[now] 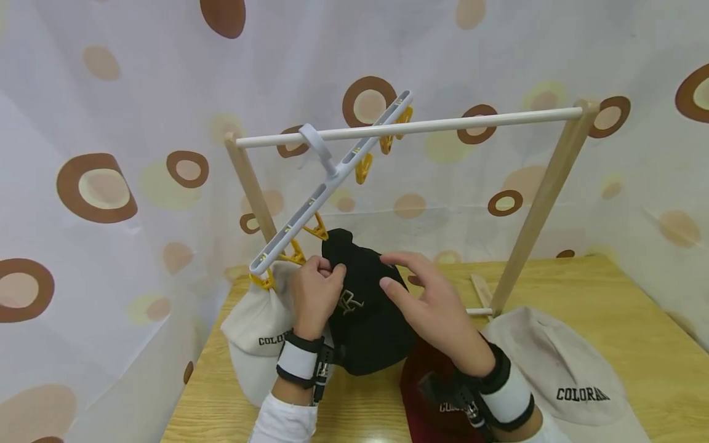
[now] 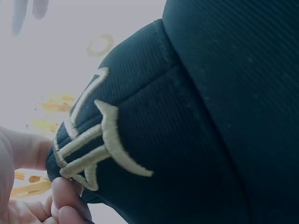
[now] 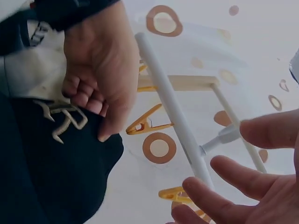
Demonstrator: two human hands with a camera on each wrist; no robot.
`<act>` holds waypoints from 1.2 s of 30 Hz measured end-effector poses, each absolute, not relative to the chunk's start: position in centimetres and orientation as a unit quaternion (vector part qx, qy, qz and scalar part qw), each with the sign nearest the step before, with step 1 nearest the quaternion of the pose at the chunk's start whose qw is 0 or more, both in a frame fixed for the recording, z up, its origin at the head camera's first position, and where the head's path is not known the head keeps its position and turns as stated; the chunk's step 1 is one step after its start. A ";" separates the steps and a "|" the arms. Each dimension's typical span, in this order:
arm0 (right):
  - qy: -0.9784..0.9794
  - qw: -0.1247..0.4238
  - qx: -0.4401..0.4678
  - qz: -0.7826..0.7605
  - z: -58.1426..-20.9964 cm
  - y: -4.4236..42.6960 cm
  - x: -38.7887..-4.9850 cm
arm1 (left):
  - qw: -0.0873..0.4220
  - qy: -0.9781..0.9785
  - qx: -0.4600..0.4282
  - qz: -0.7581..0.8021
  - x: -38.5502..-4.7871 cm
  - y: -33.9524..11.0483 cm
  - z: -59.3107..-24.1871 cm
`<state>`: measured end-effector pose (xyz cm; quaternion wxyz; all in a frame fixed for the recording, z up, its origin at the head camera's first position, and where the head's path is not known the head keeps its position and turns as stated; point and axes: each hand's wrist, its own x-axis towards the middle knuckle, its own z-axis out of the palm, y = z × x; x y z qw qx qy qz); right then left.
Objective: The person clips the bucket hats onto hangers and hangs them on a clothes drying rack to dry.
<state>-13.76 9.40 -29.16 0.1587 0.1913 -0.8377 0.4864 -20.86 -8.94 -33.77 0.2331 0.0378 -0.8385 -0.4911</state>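
Two hands, left pinching one black cap; three other caps.

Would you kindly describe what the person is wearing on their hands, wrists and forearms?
The left hand and right hand are both ungloved. Each wrist has a white band edged in black, with a small dark device strapped to it; its finer details are too small to tell. White sleeves cover the forearms.

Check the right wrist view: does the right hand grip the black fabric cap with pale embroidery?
No, the right hand has spread fingers, holding nothing; the left hand pinches the black cap.
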 end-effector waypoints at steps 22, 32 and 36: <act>-0.883 0.216 0.220 0.353 -27.4 2.6 -22.2 | 0.237 -0.843 0.023 -0.483 -20.7 -9.8 -34.6; -0.907 0.222 0.177 0.312 -27.5 0.3 -24.1 | 0.243 -0.839 0.022 -0.486 -20.7 -10.2 -34.8; -0.903 0.217 0.176 0.326 -27.4 -0.3 -24.4 | 0.240 -0.837 0.020 -0.491 -20.7 -10.3 -34.9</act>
